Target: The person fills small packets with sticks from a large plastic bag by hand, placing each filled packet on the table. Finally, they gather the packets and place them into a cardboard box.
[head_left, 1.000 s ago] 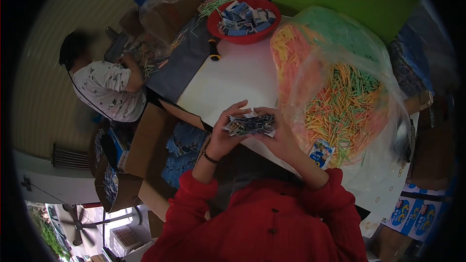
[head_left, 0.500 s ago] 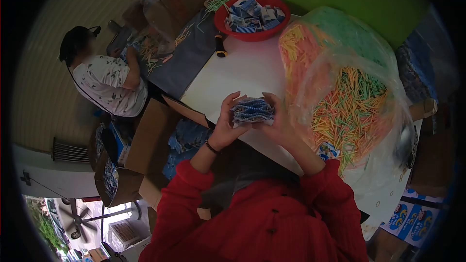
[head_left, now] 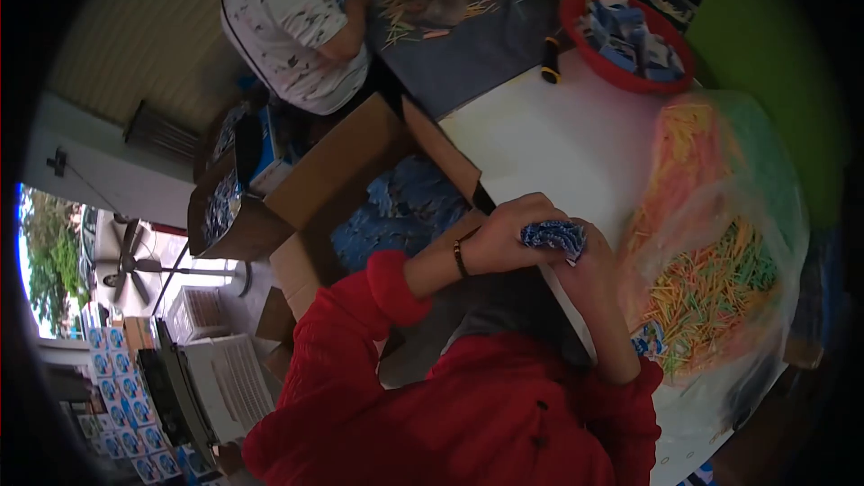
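A stack of small blue-and-white packets (head_left: 555, 238) is pinched between my two hands above the near edge of the white tabletop (head_left: 549, 139). The packets are bent into a curve, and their edges face up. My left hand (head_left: 506, 236), with a dark beaded bracelet at the wrist, has its fingers closed round the stack's left side. Pressed against the other side is my right hand (head_left: 591, 272), its fingers partly hidden behind the packets. Just left of my hands stands an open cardboard box (head_left: 337, 162) with many blue packets (head_left: 400, 207) inside.
At right, a clear plastic bag (head_left: 711, 189) holds many coloured sticks (head_left: 711, 288). A red basin (head_left: 661, 85) of small boxes sits at the back, beside a black-and-yellow tool handle (head_left: 551, 61). A co-worker in a patterned white shirt (head_left: 292, 36) works at far left; a fan (head_left: 130, 263) stands beyond.
My view has swung left, so the box and the co-worker appear nearer the middle. The stack has gone from lying spread between both hands to being curved and gripped more tightly.
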The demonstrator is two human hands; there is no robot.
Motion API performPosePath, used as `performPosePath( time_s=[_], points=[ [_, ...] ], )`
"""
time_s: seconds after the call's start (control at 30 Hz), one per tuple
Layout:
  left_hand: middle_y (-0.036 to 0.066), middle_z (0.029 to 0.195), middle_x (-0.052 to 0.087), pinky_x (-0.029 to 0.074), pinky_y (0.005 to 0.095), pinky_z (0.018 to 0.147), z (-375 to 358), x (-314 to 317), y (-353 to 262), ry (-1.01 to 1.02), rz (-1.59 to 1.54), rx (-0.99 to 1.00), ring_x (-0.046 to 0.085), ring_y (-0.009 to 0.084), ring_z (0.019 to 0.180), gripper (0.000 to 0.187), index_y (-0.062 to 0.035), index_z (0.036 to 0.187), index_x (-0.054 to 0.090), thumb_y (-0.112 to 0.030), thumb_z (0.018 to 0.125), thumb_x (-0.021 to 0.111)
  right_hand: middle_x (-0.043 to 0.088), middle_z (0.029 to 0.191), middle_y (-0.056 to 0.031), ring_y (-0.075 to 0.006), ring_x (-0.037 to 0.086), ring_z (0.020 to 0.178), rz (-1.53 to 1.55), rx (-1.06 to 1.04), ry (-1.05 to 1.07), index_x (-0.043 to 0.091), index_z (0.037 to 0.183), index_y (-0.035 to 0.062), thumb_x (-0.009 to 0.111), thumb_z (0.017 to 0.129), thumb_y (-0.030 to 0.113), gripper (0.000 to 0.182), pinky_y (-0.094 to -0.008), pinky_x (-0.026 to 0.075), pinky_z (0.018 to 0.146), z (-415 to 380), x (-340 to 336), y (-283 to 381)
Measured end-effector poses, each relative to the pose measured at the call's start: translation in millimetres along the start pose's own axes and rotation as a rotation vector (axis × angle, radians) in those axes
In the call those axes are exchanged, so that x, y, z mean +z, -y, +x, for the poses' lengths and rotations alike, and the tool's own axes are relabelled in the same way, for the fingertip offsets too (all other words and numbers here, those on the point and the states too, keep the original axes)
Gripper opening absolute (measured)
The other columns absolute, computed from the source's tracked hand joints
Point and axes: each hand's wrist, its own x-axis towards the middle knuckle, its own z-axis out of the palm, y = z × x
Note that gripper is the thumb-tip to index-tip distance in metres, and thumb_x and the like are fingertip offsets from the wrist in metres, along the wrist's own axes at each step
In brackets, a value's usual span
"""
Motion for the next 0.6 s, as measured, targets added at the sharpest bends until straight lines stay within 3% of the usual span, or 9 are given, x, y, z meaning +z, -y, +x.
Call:
performPosePath(
  time_s=[0.07, 0.13, 0.23, 0.27, 0.33, 0.47, 0.6],
  points=[
    [0.008, 0.098, 0.064, 0.051, 0.0309, 0.078, -18.8, -18.0, -1.0, -0.068, 0.002, -0.011, 0.064, 0.0201, 0.091, 0.038, -0.0029, 0.107, 0.065, -0.009, 0.073, 0.080, 0.057, 0.115, -0.0209, -0.0390, 0.057, 0.102, -0.027, -0.002, 0.097, 0.048, 0.124, -0.0002, 0.073, 0.072, 0.014, 0.059, -0.0449, 0.046, 0.089, -1.3, 6.4, 10.0],
    [0.008, 0.101, 0.065, 0.053, 0.0297, 0.078, -41.5, -54.5, 5.4, -0.214, -0.331, -0.392, 0.065, 0.0165, 0.088, 0.031, -0.0002, 0.107, 0.063, -0.006, 0.079, 0.075, 0.049, 0.129, -0.0219, -0.0387, 0.050, 0.117, 0.201, -0.171, -0.065, 0.038, 0.136, -0.0017, 0.071, 0.077, 0.015, 0.069, -0.0428, 0.043, 0.095, -0.7, 17.2, 17.0],
    [0.008, 0.105, 0.066, 0.053, 0.0289, 0.081, -91.2, -124.5, 54.0, -0.633, -0.368, -0.475, 0.064, 0.0142, 0.089, 0.026, 0.0023, 0.108, 0.060, -0.006, 0.085, 0.069, 0.042, 0.137, -0.0217, -0.0387, 0.040, 0.127, 0.350, -0.029, 0.024, 0.028, 0.142, -0.0021, 0.069, 0.083, 0.021, 0.076, -0.0436, 0.036, 0.102, -5.7, 37.1, -13.9],
    [0.008, 0.105, 0.066, 0.053, 0.0289, 0.083, -114.5, -141.9, 72.8, -0.751, -0.296, -0.540, 0.064, 0.0142, 0.090, 0.026, 0.0026, 0.109, 0.058, -0.006, 0.086, 0.068, 0.042, 0.137, -0.0217, -0.0387, 0.040, 0.127, 0.355, -0.032, 0.035, 0.028, 0.142, -0.0021, 0.069, 0.083, 0.021, 0.076, -0.0436, 0.036, 0.102, -7.8, 42.2, -20.4],
    [0.009, 0.105, 0.066, 0.049, 0.0256, 0.085, -163.3, -151.1, 109.6, -0.916, -0.233, -0.650, 0.062, 0.0125, 0.093, 0.025, 0.0026, 0.109, 0.058, -0.005, 0.086, 0.067, 0.045, 0.134, -0.0210, -0.0388, 0.040, 0.126, 0.072, -0.222, -0.023, 0.032, 0.140, -0.0016, 0.066, 0.085, 0.024, 0.069, -0.0455, 0.031, 0.105, -10.5, 48.4, -28.3],
    [0.011, 0.113, 0.062, 0.049, 0.0276, 0.086, -237.5, -109.6, 165.6, -1.045, -0.141, -1.158, 0.060, 0.0141, 0.099, 0.055, 0.0048, 0.126, 0.050, -0.012, 0.081, 0.075, 0.045, 0.133, -0.0203, -0.0378, 0.040, 0.126, 0.030, -0.167, 0.039, 0.036, 0.137, -0.0010, 0.061, 0.087, 0.029, 0.063, -0.0464, 0.025, 0.108, -8.2, 47.1, -22.9],
    [0.013, 0.118, 0.060, 0.048, 0.0304, 0.088, -246.1, -87.5, 233.8, -1.038, -0.146, -1.145, 0.058, 0.0169, 0.104, 0.066, 0.0052, 0.130, 0.047, -0.016, 0.076, 0.079, 0.048, 0.130, -0.0191, -0.0365, 0.042, 0.124, 0.003, -0.166, 0.056, 0.042, 0.133, -0.0003, 0.060, 0.087, 0.030, 0.058, -0.0480, 0.025, 0.107, -6.0, 46.5, -22.1]
  ],
)
